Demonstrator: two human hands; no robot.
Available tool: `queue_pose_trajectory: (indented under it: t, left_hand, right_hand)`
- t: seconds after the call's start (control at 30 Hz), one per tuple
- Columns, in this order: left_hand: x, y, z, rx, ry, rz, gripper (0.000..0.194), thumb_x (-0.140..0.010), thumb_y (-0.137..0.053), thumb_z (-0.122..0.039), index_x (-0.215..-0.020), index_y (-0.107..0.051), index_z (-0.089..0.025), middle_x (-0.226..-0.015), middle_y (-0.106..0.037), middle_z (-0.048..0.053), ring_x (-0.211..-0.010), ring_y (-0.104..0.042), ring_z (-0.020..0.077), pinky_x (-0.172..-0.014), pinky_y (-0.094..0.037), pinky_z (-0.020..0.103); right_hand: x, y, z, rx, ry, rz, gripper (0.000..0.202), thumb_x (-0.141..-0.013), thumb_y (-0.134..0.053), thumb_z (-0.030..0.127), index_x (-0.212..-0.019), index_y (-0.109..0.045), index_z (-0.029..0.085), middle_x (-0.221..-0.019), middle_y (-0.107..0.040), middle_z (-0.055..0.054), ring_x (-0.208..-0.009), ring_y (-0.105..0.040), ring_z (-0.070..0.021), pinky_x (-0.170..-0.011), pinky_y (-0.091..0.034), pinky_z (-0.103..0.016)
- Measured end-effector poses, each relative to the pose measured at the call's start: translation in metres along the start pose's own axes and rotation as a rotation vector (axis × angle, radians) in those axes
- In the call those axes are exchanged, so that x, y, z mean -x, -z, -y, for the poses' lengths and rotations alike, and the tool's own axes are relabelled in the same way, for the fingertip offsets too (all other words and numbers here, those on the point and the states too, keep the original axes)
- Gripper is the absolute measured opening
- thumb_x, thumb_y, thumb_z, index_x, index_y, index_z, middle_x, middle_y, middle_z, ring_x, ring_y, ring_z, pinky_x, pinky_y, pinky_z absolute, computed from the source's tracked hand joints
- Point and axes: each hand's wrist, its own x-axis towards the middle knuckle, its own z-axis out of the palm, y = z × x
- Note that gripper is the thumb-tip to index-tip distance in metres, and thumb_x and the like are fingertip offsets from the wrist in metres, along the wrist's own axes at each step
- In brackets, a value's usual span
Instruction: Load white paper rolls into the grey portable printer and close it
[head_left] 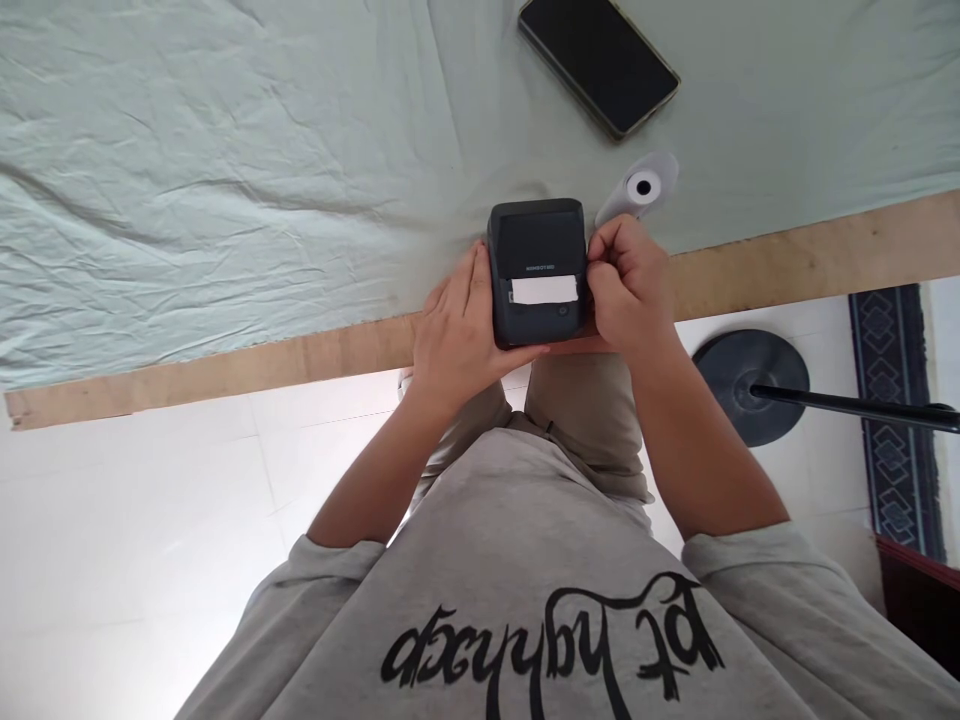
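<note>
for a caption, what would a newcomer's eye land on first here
Probably the black printer between the two hands, a white paper strip showing in its slot. Next, the dark phone lying beyond it on the pale green cloth, with a paper roll between them.

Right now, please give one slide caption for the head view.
Left hand and right hand flank a black printer; a paper roll and phone lie beyond on pale cloth.
</note>
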Motion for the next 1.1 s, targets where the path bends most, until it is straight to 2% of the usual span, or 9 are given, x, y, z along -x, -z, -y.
queue_pose_trajectory:
  t: [0.17, 0.43, 0.47, 0.53, 0.6, 0.67, 0.8, 0.97, 1.1]
  left_hand:
    - [0.0, -0.002, 0.002, -0.029, -0.039, -0.057, 0.113, -0.07, -0.07, -0.085, -0.153, -0.04, -0.014, -0.152, -0.051, 0.026, -0.138, -0.055, 0.0406, -0.113, -0.047, 0.051]
    - [-0.002, 0.006, -0.001, 0.089, 0.027, 0.006, 0.112, -0.066, -0.074, -0.085, -0.149, -0.045, -0.016, -0.151, -0.053, 0.023, -0.14, -0.051, 0.0437, -0.117, -0.042, 0.056]
    - [-0.003, 0.007, 0.0, 0.144, 0.034, -0.013, 0.105, -0.069, -0.072, -0.084, -0.146, -0.048, -0.017, -0.148, -0.056, 0.021, -0.138, -0.054, 0.042, -0.116, -0.044, 0.056]
    - [-0.006, 0.01, 0.004, 0.36, 0.055, -0.099, 0.078, -0.083, -0.064, -0.079, -0.136, -0.056, -0.022, -0.137, -0.065, 0.013, -0.127, -0.064, 0.0342, -0.109, -0.052, 0.052]
    - [-0.008, 0.011, 0.009, 0.624, 0.106, -0.246, 0.051, -0.096, -0.056, -0.069, -0.119, -0.063, -0.025, -0.117, -0.073, 0.005, -0.108, -0.072, 0.0239, -0.096, -0.061, 0.046]
    - [-0.009, 0.011, 0.014, 0.766, 0.188, -0.37, 0.038, -0.098, -0.058, -0.062, -0.105, -0.064, -0.024, -0.099, -0.073, 0.001, -0.096, -0.073, 0.0187, -0.088, -0.064, 0.043]
    - [-0.009, 0.009, 0.018, 0.704, 0.319, -0.371, 0.031, -0.093, -0.067, -0.054, -0.1, -0.062, -0.024, -0.095, -0.072, 0.002, -0.094, -0.074, 0.0192, -0.093, -0.064, 0.042]
    - [-0.01, 0.007, 0.02, 0.695, 0.316, -0.385, 0.034, -0.092, -0.069, -0.057, -0.1, -0.063, -0.024, -0.09, -0.071, 0.001, -0.087, -0.075, 0.019, -0.087, -0.064, 0.04]
    - [-0.011, 0.008, 0.018, 0.699, 0.301, -0.391, 0.034, -0.093, -0.069, -0.057, -0.095, -0.065, -0.024, -0.084, -0.068, 0.0, -0.084, -0.074, 0.0199, -0.082, -0.063, 0.041]
  right_hand:
    - [0.0, 0.0, 0.01, 0.079, 0.013, -0.038, 0.015, -0.087, -0.055, 0.025, -0.076, -0.046, 0.026, -0.06, -0.036, 0.005, -0.053, -0.031, -0.0117, -0.054, -0.03, -0.032]
    - [-0.002, 0.0, 0.006, 0.105, 0.022, -0.043, 0.017, -0.088, -0.056, 0.033, -0.076, -0.047, 0.026, -0.064, -0.042, 0.003, -0.059, -0.037, -0.0139, -0.06, -0.036, -0.032]
    - [-0.002, 0.0, 0.005, 0.109, 0.023, -0.045, 0.016, -0.088, -0.056, 0.032, -0.076, -0.047, 0.025, -0.064, -0.042, 0.003, -0.059, -0.037, -0.0138, -0.06, -0.035, -0.032]
    - [-0.002, 0.0, 0.005, 0.112, 0.023, -0.051, 0.015, -0.088, -0.055, 0.029, -0.076, -0.047, 0.025, -0.063, -0.041, 0.003, -0.058, -0.036, -0.0134, -0.059, -0.033, -0.032]
    - [-0.001, 0.0, 0.006, 0.101, 0.022, -0.051, 0.015, -0.088, -0.056, 0.028, -0.076, -0.047, 0.025, -0.063, -0.04, 0.004, -0.058, -0.035, -0.0129, -0.058, -0.032, -0.032]
    - [-0.001, -0.001, 0.007, 0.091, 0.027, -0.05, 0.016, -0.088, -0.056, 0.029, -0.076, -0.047, 0.025, -0.062, -0.039, 0.004, -0.057, -0.033, -0.0125, -0.057, -0.03, -0.031]
    - [0.0, -0.001, 0.006, 0.1, 0.064, -0.064, 0.016, -0.087, -0.056, 0.029, -0.076, -0.046, 0.025, -0.061, -0.038, 0.005, -0.057, -0.033, -0.0119, -0.056, -0.026, -0.029]
    - [0.0, -0.002, 0.006, 0.08, 0.044, -0.044, 0.017, -0.088, -0.055, 0.031, -0.076, -0.045, 0.025, -0.063, -0.038, 0.005, -0.056, -0.032, -0.0118, -0.056, -0.027, -0.03]
    - [0.0, -0.001, 0.008, 0.121, 0.066, -0.064, 0.013, -0.085, -0.054, 0.026, -0.076, -0.046, 0.025, -0.063, -0.038, 0.004, -0.059, -0.034, -0.0131, -0.059, -0.03, -0.031]
